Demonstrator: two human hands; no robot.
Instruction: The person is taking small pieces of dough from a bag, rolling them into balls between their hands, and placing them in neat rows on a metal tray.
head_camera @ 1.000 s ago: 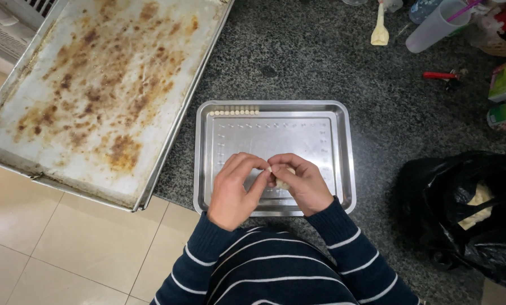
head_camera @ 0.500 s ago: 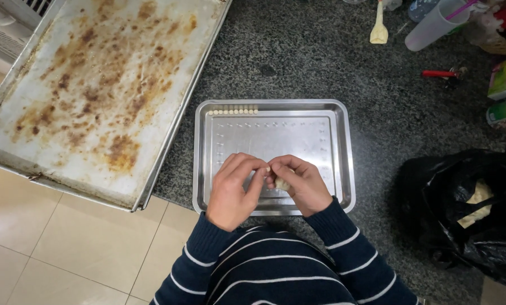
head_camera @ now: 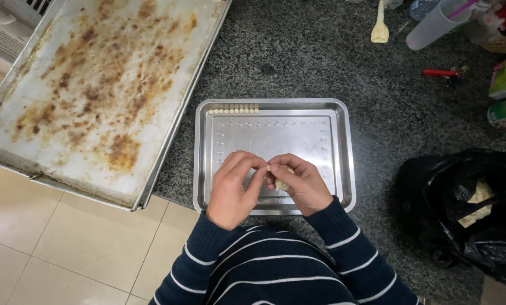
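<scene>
— What have we got in our hands?

— Our left hand (head_camera: 234,189) and right hand (head_camera: 299,183) meet over the near half of the small shiny rectangular steel tray (head_camera: 343,152). The right hand's fingers are curled around a small pale lump of dough (head_camera: 281,183), and the left hand's fingertips (head_camera: 262,168) pinch at its top end, touching the right's.

— Where does the tray sit?

— On the dark speckled granite counter (head_camera: 298,56), right at its near edge. Along the tray's far rim we see a short row of tiny pale dough pieces (head_camera: 233,110), lined up side by side, well apart from our hands.

— And around it?

— Just beside the tray, to the left, lies a large stained metal baking sheet (head_camera: 100,90), overhanging the counter above the beige tiled floor (head_camera: 66,248). To the right sits a crumpled black plastic bag (head_camera: 467,214) with something pale inside. Farther back we see a pale spatula (head_camera: 380,25) and a small red-handled tool (head_camera: 440,73).
</scene>
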